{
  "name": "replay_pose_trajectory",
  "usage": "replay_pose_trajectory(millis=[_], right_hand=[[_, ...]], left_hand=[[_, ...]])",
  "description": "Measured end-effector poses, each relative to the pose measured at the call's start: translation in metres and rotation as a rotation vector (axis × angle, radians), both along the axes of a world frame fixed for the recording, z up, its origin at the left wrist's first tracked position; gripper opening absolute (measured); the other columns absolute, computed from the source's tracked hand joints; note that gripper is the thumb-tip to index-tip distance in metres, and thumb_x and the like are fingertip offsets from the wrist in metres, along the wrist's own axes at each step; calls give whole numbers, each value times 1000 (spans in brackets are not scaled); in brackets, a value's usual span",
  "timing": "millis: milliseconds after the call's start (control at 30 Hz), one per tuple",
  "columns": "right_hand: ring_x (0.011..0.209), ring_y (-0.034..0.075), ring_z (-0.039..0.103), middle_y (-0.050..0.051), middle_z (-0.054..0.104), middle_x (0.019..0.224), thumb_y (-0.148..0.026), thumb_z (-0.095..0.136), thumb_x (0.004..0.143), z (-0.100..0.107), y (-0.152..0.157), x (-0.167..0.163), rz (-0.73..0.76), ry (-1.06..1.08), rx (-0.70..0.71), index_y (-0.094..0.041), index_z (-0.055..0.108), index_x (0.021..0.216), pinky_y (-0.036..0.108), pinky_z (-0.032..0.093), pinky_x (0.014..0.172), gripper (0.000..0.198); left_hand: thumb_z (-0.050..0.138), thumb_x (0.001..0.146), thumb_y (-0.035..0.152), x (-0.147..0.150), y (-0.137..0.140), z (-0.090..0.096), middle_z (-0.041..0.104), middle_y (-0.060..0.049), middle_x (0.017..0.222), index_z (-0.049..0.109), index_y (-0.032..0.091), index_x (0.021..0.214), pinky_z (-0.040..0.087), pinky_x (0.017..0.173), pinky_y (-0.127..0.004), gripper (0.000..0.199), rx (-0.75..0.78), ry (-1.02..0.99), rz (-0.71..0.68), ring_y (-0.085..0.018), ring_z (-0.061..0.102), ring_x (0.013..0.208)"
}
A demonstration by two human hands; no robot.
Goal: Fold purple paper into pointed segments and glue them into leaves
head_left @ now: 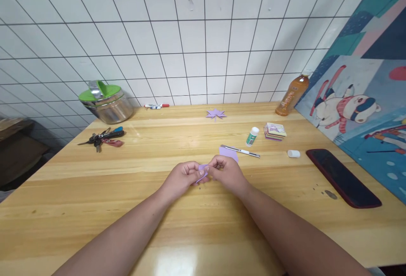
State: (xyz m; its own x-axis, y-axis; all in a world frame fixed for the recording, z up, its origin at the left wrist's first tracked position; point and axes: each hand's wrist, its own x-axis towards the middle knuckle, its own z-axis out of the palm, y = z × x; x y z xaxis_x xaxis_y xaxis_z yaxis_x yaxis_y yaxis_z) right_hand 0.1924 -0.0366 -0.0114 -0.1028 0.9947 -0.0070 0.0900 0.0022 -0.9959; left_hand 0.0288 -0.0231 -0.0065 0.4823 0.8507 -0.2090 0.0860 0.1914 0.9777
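Note:
Between my two hands, just above the wooden table, is a small folded piece of purple paper (201,176). My left hand (183,175) pinches its left side between thumb and fingers. The fingers of my right hand (226,172) are closed on its upper right edge. Behind my right hand lies a flat purple sheet (227,153), partly covered by a slim craft knife (241,151). Farther back, near the wall, rests a purple paper maple leaf (216,114).
An uncapped glue stick (252,136) stands beside a stack of coloured paper (275,131); its white cap (293,153) lies nearby. Right are a phone (342,177) and a bottle (292,95). Left are keys (103,138), a green-lidded pot (108,103) and a marker (156,106).

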Motion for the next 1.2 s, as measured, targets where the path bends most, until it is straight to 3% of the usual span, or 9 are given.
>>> replay_pose_trajectory(millis=[200,300,467,600,1000,1200], right_hand=[[49,9,51,-2,56,55,-37,67,63,1,1,1,52,159,-110,-15,54,63,22,43,50,26],[52,9,51,-1,58,61,-38,67,64,4,0,1,64,62,-39,-15,60,71,22,42,50,25],[51,10,50,-1,56,56,-35,59,72,1,3,4,3,-81,41,-15,57,61,22,40,50,23],[52,11,51,-1,56,57,-35,58,73,-1,6,7,-54,-92,55,-17,55,64,23,41,52,20],[58,12,53,-1,57,61,-33,55,75,2,4,6,-117,-130,120,-18,53,66,23,42,55,18],[55,12,50,-2,56,59,-34,57,73,6,5,12,-83,-205,104,-18,55,63,22,39,53,19]], left_hand=[[67,69,41,-2,3,-2,69,-6,69,59,13,73,40,56,-23,29,-2,34,-3,-12,57,57],[66,70,39,-2,2,-1,70,-6,68,60,13,72,39,56,-22,27,9,71,-14,-11,56,56],[63,73,38,0,-1,-1,71,-8,73,62,13,77,39,57,-22,26,75,148,-59,-11,57,58],[61,74,41,-2,1,-4,72,-8,77,66,14,81,42,59,-23,29,86,171,-93,-14,60,64],[65,69,41,-1,0,-1,71,-7,70,62,13,68,41,57,-23,28,70,184,-40,-12,57,57],[64,71,43,-3,-3,2,69,-5,76,64,12,93,41,61,-24,37,59,119,-119,-14,59,64]])
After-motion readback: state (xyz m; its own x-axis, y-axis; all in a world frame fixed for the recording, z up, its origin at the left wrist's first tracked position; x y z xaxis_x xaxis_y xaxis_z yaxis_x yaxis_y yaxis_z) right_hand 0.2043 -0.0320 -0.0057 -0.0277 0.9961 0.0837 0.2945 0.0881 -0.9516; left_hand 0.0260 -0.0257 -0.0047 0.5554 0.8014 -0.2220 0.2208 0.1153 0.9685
